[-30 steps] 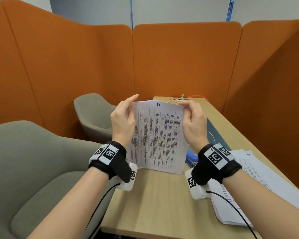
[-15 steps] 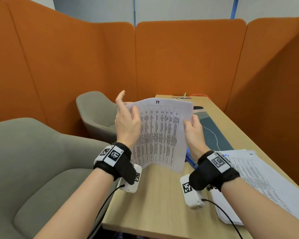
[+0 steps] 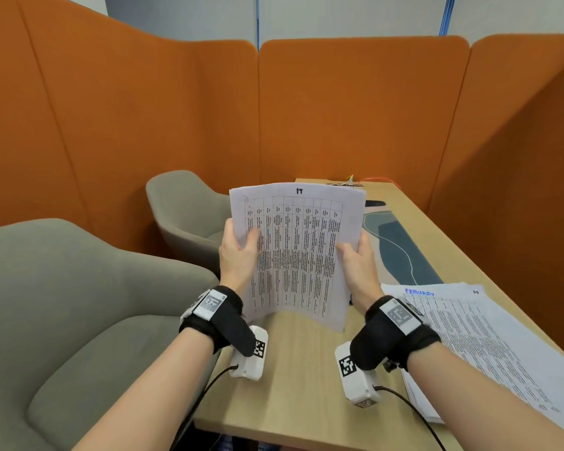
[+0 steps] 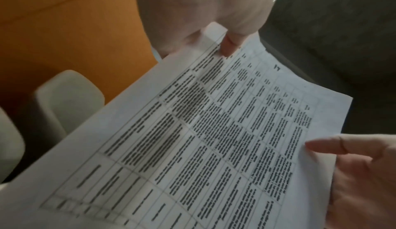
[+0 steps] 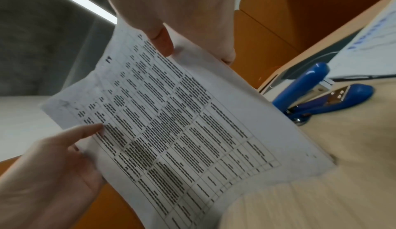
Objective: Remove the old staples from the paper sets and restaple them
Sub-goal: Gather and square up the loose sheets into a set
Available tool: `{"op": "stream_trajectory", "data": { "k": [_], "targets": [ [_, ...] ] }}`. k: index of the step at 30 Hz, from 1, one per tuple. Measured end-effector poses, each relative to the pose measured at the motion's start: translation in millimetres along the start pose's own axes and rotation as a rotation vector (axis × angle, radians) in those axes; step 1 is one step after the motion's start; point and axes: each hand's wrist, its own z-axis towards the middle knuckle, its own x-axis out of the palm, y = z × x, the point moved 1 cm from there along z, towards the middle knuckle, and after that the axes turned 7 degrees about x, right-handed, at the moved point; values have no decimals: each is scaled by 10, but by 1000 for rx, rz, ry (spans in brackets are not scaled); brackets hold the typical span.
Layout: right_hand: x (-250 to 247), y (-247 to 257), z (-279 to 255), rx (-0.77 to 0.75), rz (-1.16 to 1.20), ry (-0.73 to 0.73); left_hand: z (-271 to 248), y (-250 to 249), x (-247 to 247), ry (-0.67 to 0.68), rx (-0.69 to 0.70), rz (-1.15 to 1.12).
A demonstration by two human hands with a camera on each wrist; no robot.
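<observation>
A set of printed sheets with a table of text stands upright above the near end of the wooden table, its lower edge close to the tabletop. My left hand grips its left edge, thumb on the front. My right hand grips its right edge the same way. The wrist views show the paper set pinched between thumb and fingers on both sides. A blue stapler lies on the table behind the sheets, hidden from the head view.
A stack of other printed papers, headed FEBRUARY, lies at the right of the table. A dark blue mat covers the table's far part. Two grey armchairs stand at the left. Orange partition walls surround the booth.
Both hands have slid from the top corners down to the side edges of the paper set. The sheets now stand higher and more upright.
</observation>
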Motion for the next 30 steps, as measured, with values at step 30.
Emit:
{"op": "stream_trajectory", "data": {
  "k": [30],
  "targets": [
    [-426,-198,-344,304,-292,109,-137,348,162,335,-467,55]
  ]
}}
